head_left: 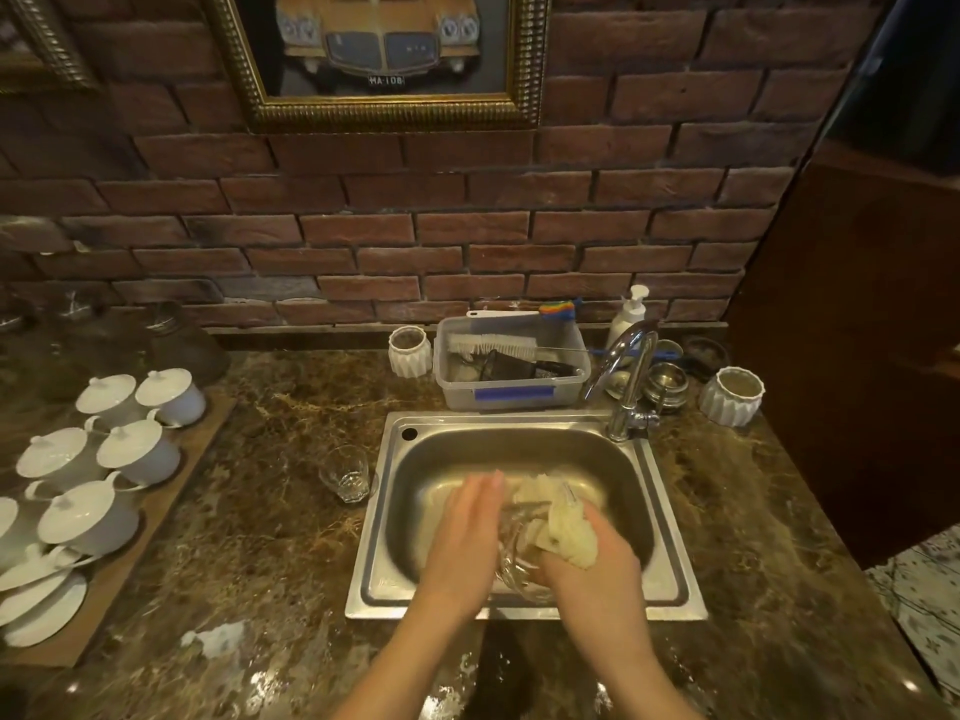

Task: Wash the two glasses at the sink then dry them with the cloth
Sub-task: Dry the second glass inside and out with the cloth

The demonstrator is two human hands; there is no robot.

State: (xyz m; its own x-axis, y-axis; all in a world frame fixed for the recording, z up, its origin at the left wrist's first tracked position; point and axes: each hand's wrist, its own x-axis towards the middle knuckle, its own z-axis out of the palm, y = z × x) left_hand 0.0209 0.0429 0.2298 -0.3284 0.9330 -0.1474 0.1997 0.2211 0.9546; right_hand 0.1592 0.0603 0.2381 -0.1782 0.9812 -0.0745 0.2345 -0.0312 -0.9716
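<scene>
Over the steel sink (pixel 670 517) both my hands work on a clear glass (pixel 514 558), which lies tilted between them. My left hand (pixel 465 532) holds the glass from the left, its fingers fairly straight along the side. A pale cream cloth (pixel 563 527) is bunched in my right hand (pixel 592 569) and pushed against the glass's mouth. A second clear glass (pixel 349 474) stands upright on the counter just left of the sink rim. Motion blurs the hands.
The faucet (pixel 631 376) rises at the sink's back right. Behind the sink sits a plastic tub (pixel 511 392) with brushes, a soap pump (pixel 629 311), small metal cups and two white ribbed pots. White lidded cups (pixel 137 449) fill a wooden board at the left.
</scene>
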